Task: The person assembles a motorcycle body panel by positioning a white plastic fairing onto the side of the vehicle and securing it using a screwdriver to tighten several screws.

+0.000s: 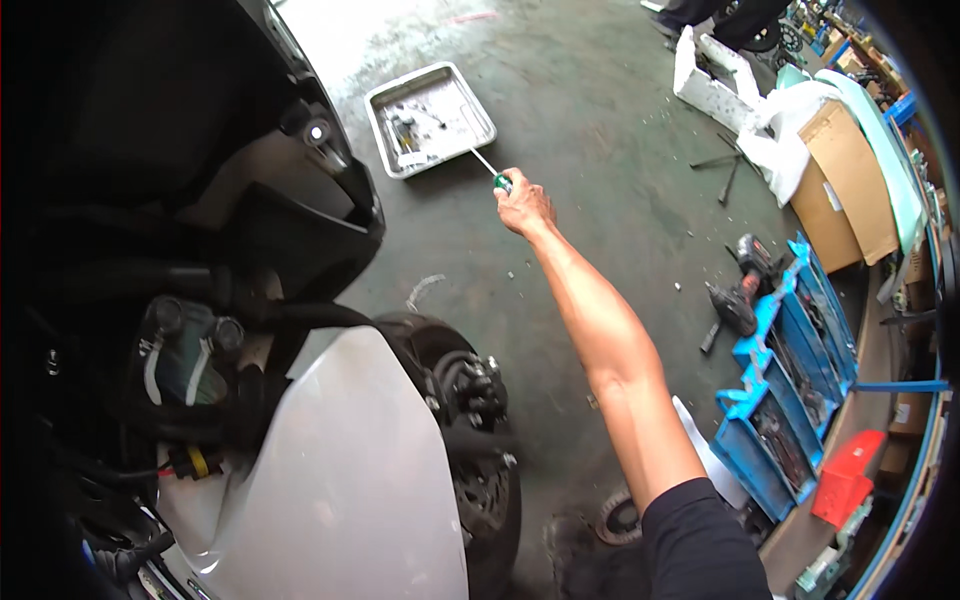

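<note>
The fingers [515, 192] of the right hand [524, 206] are curled shut around the green handle of a screwdriver [492, 170], just above the middle of the frame; its thin metal shaft points up and to the left, with the tip at the lower right edge of the tray. The left hand does not show anywhere in the frame.

Going from the left: the dark bodywork of a scooter [200, 200] fills the left side, with a white panel [340, 480] at lower centre-left and the front wheel [480, 450] with its brake disc just right of that. Above centre, on the concrete floor, lies a shallow metal tray [378, 105] with small parts in it. The outstretched right arm runs from the lower right up to the hand. Further right, a cordless drill [750, 258] lies on the floor, beside an opened blue toolbox [790, 330]. Cardboard boxes [850, 180] stand at the upper right.
</note>
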### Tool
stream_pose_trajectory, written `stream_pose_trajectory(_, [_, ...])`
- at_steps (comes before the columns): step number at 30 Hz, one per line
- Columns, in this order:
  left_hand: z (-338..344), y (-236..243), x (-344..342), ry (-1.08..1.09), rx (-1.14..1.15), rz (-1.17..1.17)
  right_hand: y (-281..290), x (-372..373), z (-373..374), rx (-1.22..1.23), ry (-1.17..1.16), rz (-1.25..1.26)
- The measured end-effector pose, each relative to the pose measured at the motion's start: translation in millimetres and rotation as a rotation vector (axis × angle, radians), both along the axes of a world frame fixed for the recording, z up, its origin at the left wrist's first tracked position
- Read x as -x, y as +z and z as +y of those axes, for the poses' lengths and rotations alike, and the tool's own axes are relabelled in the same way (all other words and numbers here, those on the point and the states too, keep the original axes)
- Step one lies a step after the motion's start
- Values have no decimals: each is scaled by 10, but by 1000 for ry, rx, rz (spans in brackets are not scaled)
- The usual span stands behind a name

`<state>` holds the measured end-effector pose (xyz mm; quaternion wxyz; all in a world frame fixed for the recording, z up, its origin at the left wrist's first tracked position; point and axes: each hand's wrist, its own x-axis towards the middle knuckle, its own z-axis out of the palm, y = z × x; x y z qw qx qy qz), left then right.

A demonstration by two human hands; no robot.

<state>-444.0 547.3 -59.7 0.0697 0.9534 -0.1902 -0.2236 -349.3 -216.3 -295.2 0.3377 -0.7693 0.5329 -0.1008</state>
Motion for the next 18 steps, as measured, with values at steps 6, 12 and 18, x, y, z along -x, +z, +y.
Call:
stream_pose_trajectory(6, [-267,46,115,171,65,-253,-234,-565,-273,41,96,159])
stream_pose_trajectory(12, [1747,-468,163,304,77,-30,-306,-785,-254,131,128,261])
stream_pose_trajectory(18, [2144,-889,228,156,49,49,329,-775,-401,92,230,572])
